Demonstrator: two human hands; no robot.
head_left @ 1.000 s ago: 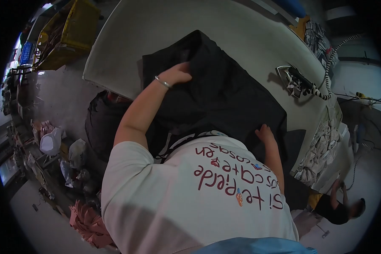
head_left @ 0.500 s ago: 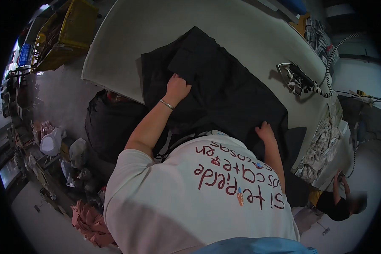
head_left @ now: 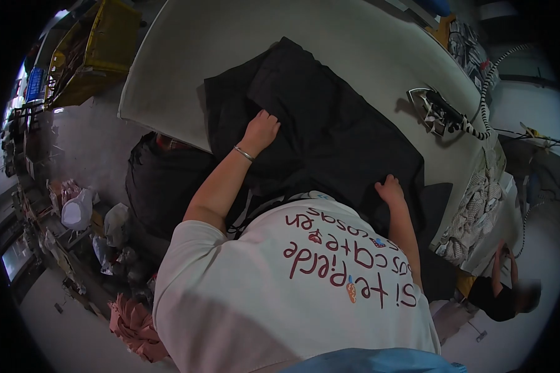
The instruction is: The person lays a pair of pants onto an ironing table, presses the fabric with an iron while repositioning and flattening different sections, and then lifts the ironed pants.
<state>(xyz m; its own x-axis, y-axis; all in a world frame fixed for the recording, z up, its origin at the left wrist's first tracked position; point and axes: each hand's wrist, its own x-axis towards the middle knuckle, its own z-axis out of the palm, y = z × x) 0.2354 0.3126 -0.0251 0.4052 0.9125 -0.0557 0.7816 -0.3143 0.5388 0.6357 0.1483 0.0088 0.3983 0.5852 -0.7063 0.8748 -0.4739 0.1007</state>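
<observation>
A large piece of black cloth [head_left: 348,130] lies on the pale work table, with soft creases and a layered part near its upper left. My left hand [head_left: 262,132], a bracelet at the wrist, is closed with bent fingers on the cloth left of its middle; the fingertips seem to pinch the fabric. Farther right, near the cloth's lower right edge, my right hand [head_left: 391,190] rests on the fabric with its fingers slightly apart. The near edge of the cloth is hidden by my white shirt [head_left: 280,286].
On the right of the pale table [head_left: 174,74] sits an iron [head_left: 438,115] with a striped cord. Striped fabric [head_left: 473,214] is heaped beyond it. A dark bundle [head_left: 168,180] hangs at the left, and a yellow bin [head_left: 109,46] stands behind. Another person [head_left: 498,292] is at lower right.
The raised fold by my left hand now lies flatter, and its edge shows less. My left hand has barely shifted. My right hand stays in place.
</observation>
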